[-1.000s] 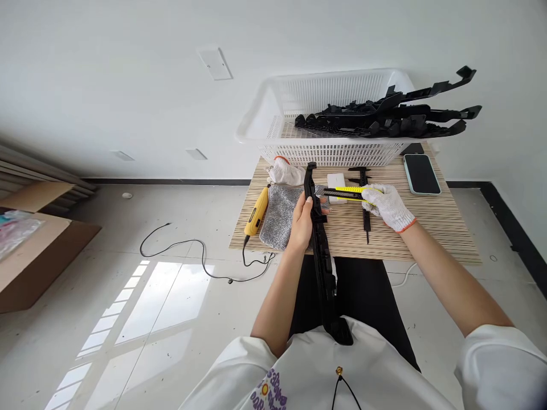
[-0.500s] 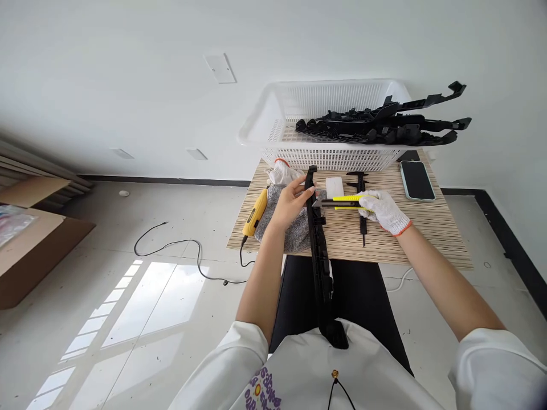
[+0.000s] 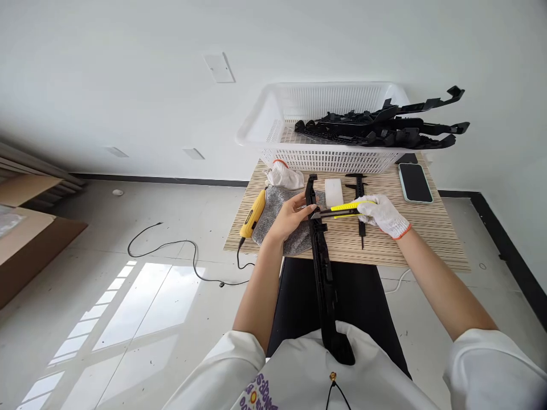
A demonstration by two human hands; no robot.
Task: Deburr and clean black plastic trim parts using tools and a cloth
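A long black plastic part (image 3: 323, 273) runs from my chest up onto the small slatted table (image 3: 431, 239). My bare left hand (image 3: 293, 219) grips it near its upper end, thumb and fingers closed on its side. My right hand (image 3: 382, 214), in a white knit glove, is closed on a yellow utility knife (image 3: 344, 209). The knife's blade end touches the black part just right of my left thumb. Under my left hand lies a grey cloth (image 3: 284, 225).
A white mesh basket (image 3: 325, 156) at the table's back holds several more black parts (image 3: 384, 128). On the table lie a yellow corded tool (image 3: 252, 214), a spare white glove (image 3: 284, 175), a white block (image 3: 334, 189), a black caliper (image 3: 361, 199) and a phone (image 3: 413, 182). A cardboard box (image 3: 25, 250) stands at the left.
My left hand slid up the black part toward its top end. My right hand brought the knife left until its tip met the part. The camera tipped slightly.
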